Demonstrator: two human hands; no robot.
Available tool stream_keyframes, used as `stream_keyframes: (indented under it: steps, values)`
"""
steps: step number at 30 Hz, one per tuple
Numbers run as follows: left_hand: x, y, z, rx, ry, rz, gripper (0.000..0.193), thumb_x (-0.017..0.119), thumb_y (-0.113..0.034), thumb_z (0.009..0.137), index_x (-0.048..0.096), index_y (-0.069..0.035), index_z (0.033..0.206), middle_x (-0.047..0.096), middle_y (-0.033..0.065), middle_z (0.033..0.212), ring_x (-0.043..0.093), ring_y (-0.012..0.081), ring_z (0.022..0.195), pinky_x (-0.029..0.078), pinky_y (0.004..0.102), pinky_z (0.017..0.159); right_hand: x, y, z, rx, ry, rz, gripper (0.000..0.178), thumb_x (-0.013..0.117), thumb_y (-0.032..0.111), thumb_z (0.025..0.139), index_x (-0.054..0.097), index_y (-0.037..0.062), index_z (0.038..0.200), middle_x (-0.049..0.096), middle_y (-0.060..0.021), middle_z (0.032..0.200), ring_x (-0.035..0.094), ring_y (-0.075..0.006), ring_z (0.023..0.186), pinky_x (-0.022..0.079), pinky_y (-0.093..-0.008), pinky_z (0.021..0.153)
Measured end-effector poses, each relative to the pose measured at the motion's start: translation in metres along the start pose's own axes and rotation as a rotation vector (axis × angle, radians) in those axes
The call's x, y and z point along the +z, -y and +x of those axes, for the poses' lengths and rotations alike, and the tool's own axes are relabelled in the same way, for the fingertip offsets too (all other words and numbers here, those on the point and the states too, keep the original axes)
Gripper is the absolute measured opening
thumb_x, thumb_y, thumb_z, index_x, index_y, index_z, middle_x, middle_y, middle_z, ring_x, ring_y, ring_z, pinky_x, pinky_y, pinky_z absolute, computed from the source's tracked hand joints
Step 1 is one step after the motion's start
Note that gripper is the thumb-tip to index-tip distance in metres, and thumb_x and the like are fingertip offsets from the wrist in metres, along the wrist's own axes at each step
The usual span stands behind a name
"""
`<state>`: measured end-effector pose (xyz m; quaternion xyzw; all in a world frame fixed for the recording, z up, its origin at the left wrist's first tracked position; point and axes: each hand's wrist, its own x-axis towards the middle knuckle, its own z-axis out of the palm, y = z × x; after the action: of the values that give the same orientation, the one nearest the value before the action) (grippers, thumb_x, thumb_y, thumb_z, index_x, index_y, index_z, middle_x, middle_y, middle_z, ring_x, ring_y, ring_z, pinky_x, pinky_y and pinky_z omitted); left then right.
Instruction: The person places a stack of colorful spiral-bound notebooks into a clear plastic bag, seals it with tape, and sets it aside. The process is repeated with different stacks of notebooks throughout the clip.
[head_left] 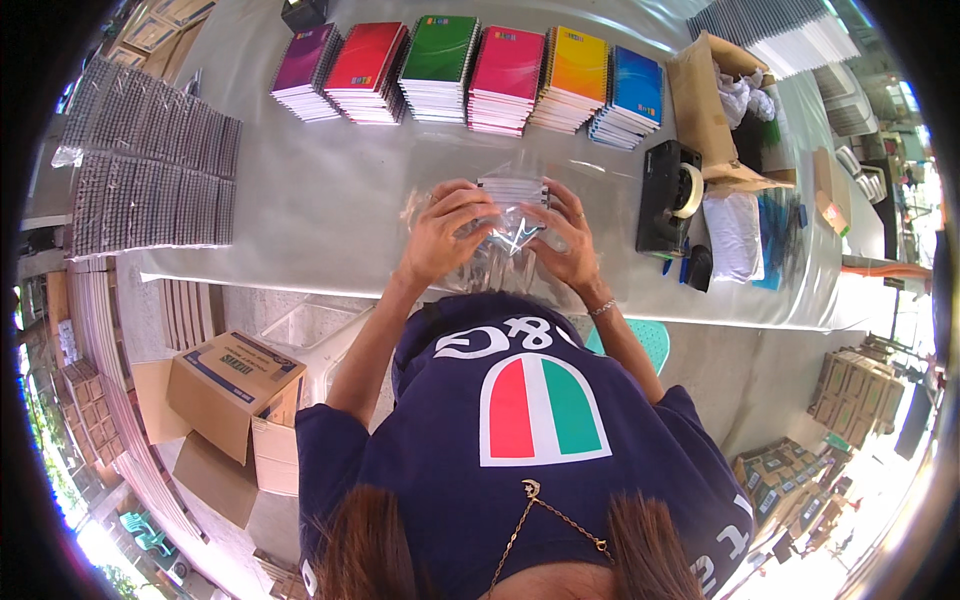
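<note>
The left grip (448, 228) and right grip (566, 240) both have fingers curled and thumbs drawn in, pinching the clear film (514, 236) from its two sides; whether they also press the bundle (512, 190) through it, I cannot tell. The bundle, showing white page edges, lies between the two grips at their fingertips, its longer visible side running from left grip to right grip, so each sits by one end and neither is clearly nearer. The film's loose, shiny part spreads from the bundle toward the wearer, between the thumbs. Past both grips, on the tabletop (330, 200), six notebook stacks (437, 70) stand in a row, the green and pink ones most nearly straight beyond the bundle. Right of the right grip sits a tape dispenser (660, 200), with an open carton (703, 110) beyond it; well left of the left grip rise spiral-bound piles (150, 200)
</note>
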<state>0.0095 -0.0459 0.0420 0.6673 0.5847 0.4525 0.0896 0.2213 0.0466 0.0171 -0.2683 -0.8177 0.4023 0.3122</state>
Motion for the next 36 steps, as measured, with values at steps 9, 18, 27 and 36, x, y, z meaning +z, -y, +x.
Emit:
stream_keyframes:
  steps: [9, 18, 27, 36]
  values:
    - [-0.021, -0.003, 0.032, -0.028, 0.281, 0.008, 0.013, 0.077, -0.017, 0.075, 0.075, -0.011, 0.087, 0.067, 0.0016, 0.087, 0.063, 0.0217, 0.088, 0.052, 0.0344, 0.079, 0.007, 0.012, 0.023, -0.051, -0.091, 0.082, 0.028, 0.08, 0.008, 0.074, 0.077, 0.0112, 0.101, 0.057, -0.0146, 0.122, 0.055, -0.0282, 0.113, 0.046, -0.0359, 0.095]
    - [-0.002, -0.001, 0.033, -0.194, 0.109, -0.014, 0.023, 0.075, -0.022, 0.08, 0.069, -0.012, 0.1, 0.063, 0.0042, 0.093, 0.064, 0.0226, 0.086, 0.053, 0.0337, 0.075, 0.001, -0.005, 0.046, 0.092, -0.065, 0.337, 0.035, 0.078, 0.007, 0.079, 0.067, 0.0057, 0.112, 0.058, -0.003, 0.106, 0.057, -0.0147, 0.094, 0.048, -0.0291, 0.083]
    - [0.015, 0.005, 0.026, -0.626, 0.095, -0.681, 0.038, 0.069, -0.021, 0.09, 0.061, -0.005, 0.124, 0.066, 0.0041, 0.11, 0.06, 0.0107, 0.098, 0.047, 0.0247, 0.087, -0.009, -0.005, 0.059, 0.391, 0.219, 0.637, 0.032, 0.07, 0.01, 0.087, 0.065, 0.0007, 0.117, 0.055, -0.0011, 0.105, 0.054, -0.0109, 0.096, 0.046, -0.0241, 0.083]
    - [0.029, 0.01, 0.02, -0.648, -0.059, -0.782, 0.019, 0.07, -0.008, 0.087, 0.07, -0.003, 0.106, 0.07, -0.0008, 0.092, 0.058, 0.0032, 0.08, 0.047, 0.0202, 0.071, 0.013, -0.015, 0.044, 0.187, -0.034, 0.538, 0.023, 0.065, 0.003, 0.084, 0.072, 0.0021, 0.106, 0.066, -0.0056, 0.1, 0.054, -0.0154, 0.098, 0.043, -0.0287, 0.089]
